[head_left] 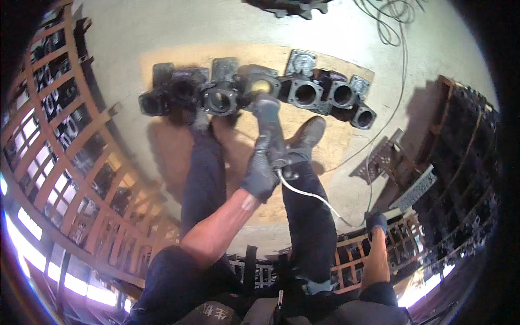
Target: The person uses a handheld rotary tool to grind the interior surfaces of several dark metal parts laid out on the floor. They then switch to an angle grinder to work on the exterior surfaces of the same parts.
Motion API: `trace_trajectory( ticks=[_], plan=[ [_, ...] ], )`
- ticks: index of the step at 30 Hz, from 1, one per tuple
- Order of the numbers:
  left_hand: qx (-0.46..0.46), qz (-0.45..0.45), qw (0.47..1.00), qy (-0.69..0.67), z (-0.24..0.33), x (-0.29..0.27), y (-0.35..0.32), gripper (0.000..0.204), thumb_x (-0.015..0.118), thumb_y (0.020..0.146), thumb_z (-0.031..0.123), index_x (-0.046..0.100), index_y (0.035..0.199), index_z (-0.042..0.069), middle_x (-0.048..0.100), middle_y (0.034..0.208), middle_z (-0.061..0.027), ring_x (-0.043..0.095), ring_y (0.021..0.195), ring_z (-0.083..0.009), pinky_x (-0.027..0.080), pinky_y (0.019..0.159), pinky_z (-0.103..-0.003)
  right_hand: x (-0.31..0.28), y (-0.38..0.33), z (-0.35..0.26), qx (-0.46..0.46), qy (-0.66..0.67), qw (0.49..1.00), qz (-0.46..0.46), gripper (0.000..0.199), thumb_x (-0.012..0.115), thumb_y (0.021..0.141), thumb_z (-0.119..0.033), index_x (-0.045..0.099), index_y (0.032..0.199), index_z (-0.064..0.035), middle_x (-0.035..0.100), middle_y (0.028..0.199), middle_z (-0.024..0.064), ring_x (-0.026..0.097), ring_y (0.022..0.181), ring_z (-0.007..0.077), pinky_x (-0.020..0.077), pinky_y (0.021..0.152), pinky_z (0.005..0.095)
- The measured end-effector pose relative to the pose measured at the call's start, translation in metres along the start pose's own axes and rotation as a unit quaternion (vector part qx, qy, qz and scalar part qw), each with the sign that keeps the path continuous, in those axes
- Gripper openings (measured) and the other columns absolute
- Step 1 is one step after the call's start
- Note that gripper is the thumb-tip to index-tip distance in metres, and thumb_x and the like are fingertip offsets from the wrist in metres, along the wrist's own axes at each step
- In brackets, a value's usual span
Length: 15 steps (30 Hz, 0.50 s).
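Note:
My left hand point(260, 176), in a dark glove, is wrapped around the rear of a grey corded hand grinder point(269, 119). The grinder points away from me, its front end at the round mouth of a dark metal casting point(253, 77); whether it touches is blurred. From its rear a white power cord point(311, 195) curves to the right. My right hand point(376, 221), also gloved, is held low at the right, closed on the cord near its far bend. Beside the casting, a flanged casting point(305, 93) shows an open round bore.
Several castings stand in a row on a tan board point(241, 154) between and beyond my feet. A slatted wooden crate point(81, 127) full of parts curves along the left. More dark parts point(455, 151) are stacked at the right, near a perforated metal piece point(414, 189). Loose cable point(385, 27) lies on the far floor.

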<state>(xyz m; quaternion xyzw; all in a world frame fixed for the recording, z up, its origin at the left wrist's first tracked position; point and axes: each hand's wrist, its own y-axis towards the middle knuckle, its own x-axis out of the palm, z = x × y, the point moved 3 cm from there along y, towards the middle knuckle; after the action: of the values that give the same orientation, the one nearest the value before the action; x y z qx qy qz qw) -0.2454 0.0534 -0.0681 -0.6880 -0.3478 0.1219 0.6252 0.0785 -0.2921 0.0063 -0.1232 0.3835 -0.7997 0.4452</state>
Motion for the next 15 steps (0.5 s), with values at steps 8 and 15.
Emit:
trace_trajectory(
  ticks=[8, 15],
  plan=[
    [-0.022, -0.025, 0.999, -0.017, -0.001, -0.018, 0.011, 0.035, 0.057, 0.095, 0.041, 0.055, 0.111, 0.01, 0.062, 0.089, -0.0076, 0.064, 0.071, -0.0219, 0.058, 0.061, -0.038, -0.171, -0.149, -0.228, -0.342, 0.512, 0.788, -0.037, 0.052, 0.059, 0.094, -0.043, 0.057, 0.127, -0.0019, 0.068, 0.107, 0.0108, 0.065, 0.089, 0.0173, 0.0493, 0.076, 0.0301],
    [-0.036, -0.09, 0.99, -0.107, 0.0, 0.014, -0.011, 0.039, 0.05, 0.099, 0.039, 0.056, 0.123, 0.008, 0.065, 0.112, -0.0066, 0.063, 0.101, -0.0189, 0.054, 0.088, -0.035, -0.177, -0.202, -0.353, -0.392, 0.475, 0.741, -0.269, 0.039, 0.054, 0.096, -0.032, 0.062, 0.115, 0.0013, 0.067, 0.103, 0.0117, 0.062, 0.089, 0.0158, 0.0481, 0.083, 0.029]
  ],
)
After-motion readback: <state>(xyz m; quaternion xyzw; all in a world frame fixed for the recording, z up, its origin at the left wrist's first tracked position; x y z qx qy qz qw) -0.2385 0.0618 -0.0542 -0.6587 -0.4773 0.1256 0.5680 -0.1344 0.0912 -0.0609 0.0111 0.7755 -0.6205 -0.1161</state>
